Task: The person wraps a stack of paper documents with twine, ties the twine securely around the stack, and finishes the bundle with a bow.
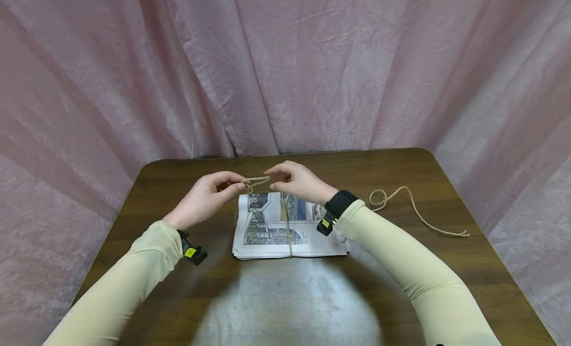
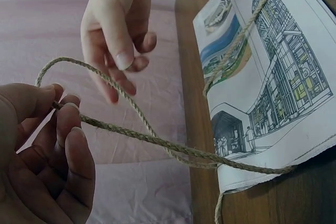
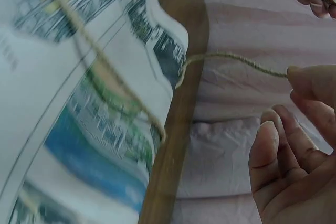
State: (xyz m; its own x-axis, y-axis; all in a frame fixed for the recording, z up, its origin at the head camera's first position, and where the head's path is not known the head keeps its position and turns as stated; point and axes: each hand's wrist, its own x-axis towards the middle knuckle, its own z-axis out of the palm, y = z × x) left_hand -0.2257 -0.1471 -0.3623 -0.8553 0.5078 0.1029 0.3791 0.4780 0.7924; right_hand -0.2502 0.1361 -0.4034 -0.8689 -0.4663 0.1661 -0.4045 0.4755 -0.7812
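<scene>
A folded stack of printed paper (image 1: 267, 247) lies on the table with twine (image 1: 287, 227) across it. Past its far edge, my left hand (image 1: 207, 195) pinches more twine (image 2: 157, 139) between thumb and fingertips. From that pinch the cord runs to the paper, and a loose loop (image 2: 79, 62) curves back toward it. My right hand (image 1: 301, 182) is held just right of the loop, thumb and index finger apart. In the right wrist view a strand (image 3: 236, 59) passes behind the right thumb, and the other fingers are spread, loosely bent.
A separate length of twine (image 1: 417, 212) with a curl at one end lies on the right of the brown wooden table (image 1: 165, 187). Pink curtains (image 1: 330, 78) hang behind the table and on both sides.
</scene>
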